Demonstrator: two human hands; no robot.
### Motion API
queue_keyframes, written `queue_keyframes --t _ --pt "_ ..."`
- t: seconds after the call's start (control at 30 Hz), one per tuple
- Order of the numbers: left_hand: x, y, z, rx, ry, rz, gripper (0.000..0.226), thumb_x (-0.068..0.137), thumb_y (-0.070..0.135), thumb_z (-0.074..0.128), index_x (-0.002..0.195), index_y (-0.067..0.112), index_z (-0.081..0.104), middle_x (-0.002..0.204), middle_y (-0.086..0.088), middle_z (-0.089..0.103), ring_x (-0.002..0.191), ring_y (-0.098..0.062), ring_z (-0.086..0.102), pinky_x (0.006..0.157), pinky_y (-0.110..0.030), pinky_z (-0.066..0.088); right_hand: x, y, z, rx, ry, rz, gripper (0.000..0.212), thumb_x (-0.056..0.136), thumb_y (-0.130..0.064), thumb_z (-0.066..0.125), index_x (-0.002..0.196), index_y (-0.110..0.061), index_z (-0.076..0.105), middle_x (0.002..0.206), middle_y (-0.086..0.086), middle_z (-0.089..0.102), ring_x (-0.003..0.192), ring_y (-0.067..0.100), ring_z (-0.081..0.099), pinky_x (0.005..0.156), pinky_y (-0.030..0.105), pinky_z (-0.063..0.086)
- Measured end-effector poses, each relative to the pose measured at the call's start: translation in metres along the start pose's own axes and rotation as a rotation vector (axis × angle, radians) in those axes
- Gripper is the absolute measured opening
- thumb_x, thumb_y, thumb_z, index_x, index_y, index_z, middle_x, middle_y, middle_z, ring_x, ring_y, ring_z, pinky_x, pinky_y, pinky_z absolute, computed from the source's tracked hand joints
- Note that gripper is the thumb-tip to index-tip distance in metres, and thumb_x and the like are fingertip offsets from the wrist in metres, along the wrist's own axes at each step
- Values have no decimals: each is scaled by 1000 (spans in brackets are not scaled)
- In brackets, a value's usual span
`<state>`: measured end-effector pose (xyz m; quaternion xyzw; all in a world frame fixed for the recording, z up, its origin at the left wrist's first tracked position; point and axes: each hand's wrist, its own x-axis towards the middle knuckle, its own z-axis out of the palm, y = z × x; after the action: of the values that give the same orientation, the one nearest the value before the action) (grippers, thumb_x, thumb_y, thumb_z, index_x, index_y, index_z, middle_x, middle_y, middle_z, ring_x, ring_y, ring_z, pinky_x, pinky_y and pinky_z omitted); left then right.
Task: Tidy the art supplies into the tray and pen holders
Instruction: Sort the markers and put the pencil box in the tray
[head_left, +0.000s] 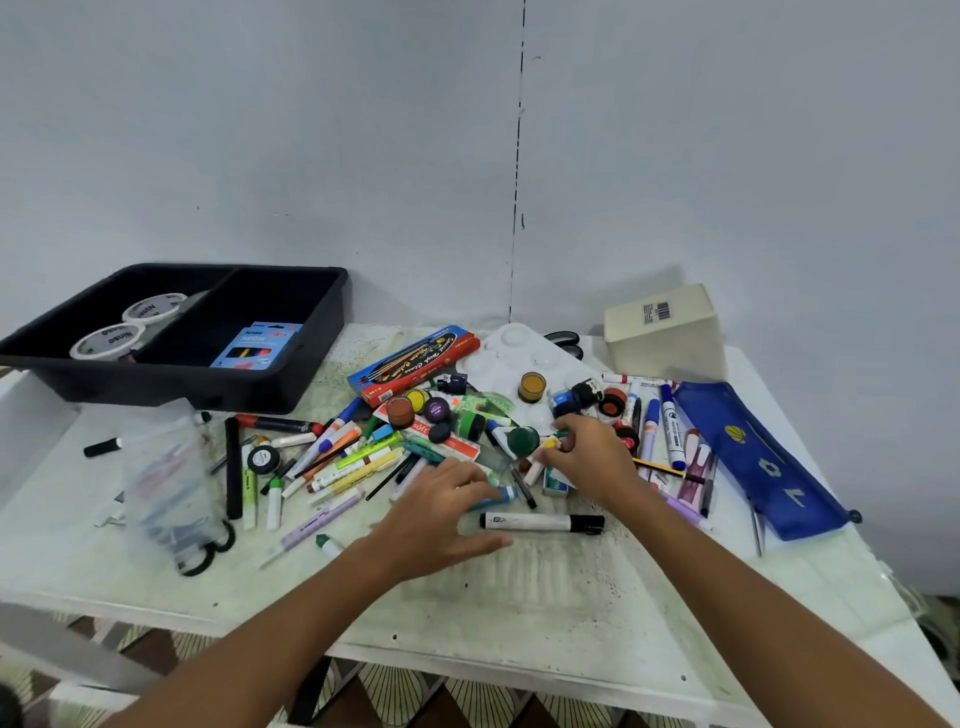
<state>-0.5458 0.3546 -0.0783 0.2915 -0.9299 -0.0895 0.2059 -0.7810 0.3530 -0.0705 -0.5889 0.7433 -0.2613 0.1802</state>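
A heap of markers, pens and small paint pots (436, 410) lies in the middle of the white table (545, 613). My left hand (441, 514) reaches into it, its fingers lying over a blue-and-white item (501, 496) with the thumb held apart. My right hand (592, 457) is curled over the pile, and its fingertips pinch a small yellow-tipped piece (549, 445) beside a dark green pot (522, 440). A black-capped white marker (543, 522) lies between my hands. The black two-part tray (156, 387) at the back left holds two tape rolls (106, 340) and a blue pencil pack (254, 345).
A clear pen holder (166, 483) with pens stands at the left, with black scissors (208, 558) beside it. A cream box holder (665, 332) lies tipped at the back right. A blue pencil case (758, 457), a white palette (519, 358) and a red-and-blue brush box (415, 361) surround the heap.
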Motion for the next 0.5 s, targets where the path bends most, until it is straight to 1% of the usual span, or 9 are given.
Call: queue_keyframes --t 0.03,0.1,0.13,0.2,0.3,0.37,0.4,0.47,0.5 --pt "3 0 2 -2 -7 -12 62 83 68 50 115 18 68 106 2 61 98 -12 52 79 -29 46 0 -2 2 -33 2 -6 43 81 -40 74 113 -14 64 81 -7 53 74 14 53 58 27 37" --pt "9 1 6 -12 -14 -33 59 84 66 52 114 18 68 106 2 61 99 -11 51 80 -29 45 0 -5 7 -53 7 -2 35 80 -37 75 103 -14 64 84 -4 57 76 16 56 62 31 45" --pt "12 2 8 -21 -12 -44 56 84 64 54 113 19 67 106 3 61 99 -10 50 80 -28 45 0 -6 8 -6 4 18 30 79 -33 77 97 -14 63 83 -1 58 76 18 57 64 34 48" --pt "17 4 9 -63 2 -74 49 85 59 58 112 19 67 106 4 60 98 -7 49 80 -25 44 3 -7 6 147 -6 66 25 77 -22 80 87 -13 58 80 4 59 73 21 57 67 38 50" --pt "23 11 8 -230 82 -202 28 88 39 65 105 17 67 97 8 61 88 -6 54 74 -24 47 3 -8 -5 389 10 56 25 76 -7 79 81 -9 55 74 8 54 68 23 53 63 39 49" --pt "32 19 4 -473 162 -381 15 92 25 63 100 13 66 88 5 67 73 -8 60 62 -25 50 -2 -12 -13 545 24 -16 26 74 -3 80 78 -9 55 70 10 55 64 22 53 56 35 48" --pt "38 24 0 -655 183 -512 14 94 22 60 101 11 65 86 -1 69 69 -10 62 57 -24 50 -6 -15 -15 586 20 -62 27 73 -3 81 77 -10 55 69 10 56 62 21 53 53 32 47" --pt "52 31 -7 -1088 179 -796 17 97 22 56 101 7 62 87 -12 71 64 -15 64 49 -24 49 -16 -22 -18 570 -12 -170 26 72 -5 82 77 -10 57 67 7 58 60 16 54 54 28 47" --pt "57 34 -10 -1246 177 -901 17 97 22 56 99 5 61 86 -14 72 63 -17 65 48 -25 49 -20 -25 -19 528 -34 -232 24 72 -4 82 77 -10 59 69 5 59 61 13 55 55 25 48"
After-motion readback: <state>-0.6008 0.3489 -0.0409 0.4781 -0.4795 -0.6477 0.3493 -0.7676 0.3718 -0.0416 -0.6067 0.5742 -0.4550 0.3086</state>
